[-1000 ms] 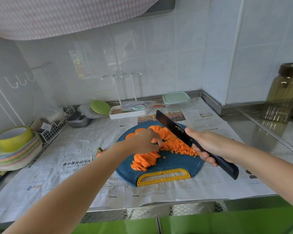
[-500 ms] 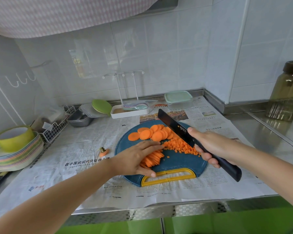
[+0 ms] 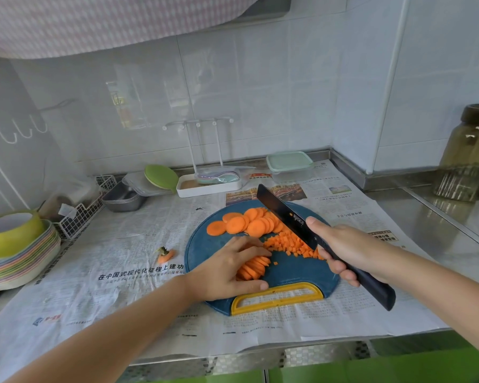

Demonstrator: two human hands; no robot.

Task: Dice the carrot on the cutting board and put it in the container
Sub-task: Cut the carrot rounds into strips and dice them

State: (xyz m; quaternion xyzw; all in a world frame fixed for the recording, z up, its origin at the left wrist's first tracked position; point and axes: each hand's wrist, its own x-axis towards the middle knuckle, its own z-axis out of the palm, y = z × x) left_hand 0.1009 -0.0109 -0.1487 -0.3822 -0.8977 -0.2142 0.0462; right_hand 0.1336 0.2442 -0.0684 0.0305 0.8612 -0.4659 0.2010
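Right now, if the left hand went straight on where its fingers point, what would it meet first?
Probably the diced carrot pile, just past the left hand; the knife sits behind it.

My steel counter (image 3: 426, 219) carries newspaper (image 3: 122, 244) across its middle, cutting board (image 3: 293, 272) on that; glass jar (image 3: 468, 153) right edge, plate stack (image 3: 20, 269) left edge.

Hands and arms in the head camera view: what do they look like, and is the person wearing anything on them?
The left forearm and right forearm are bare right to the frame's edge, with no sleeves in view. The left hand and right hand wear no gloves, and no ring, watch or bracelet shows. The few nails in view look short and unpainted.
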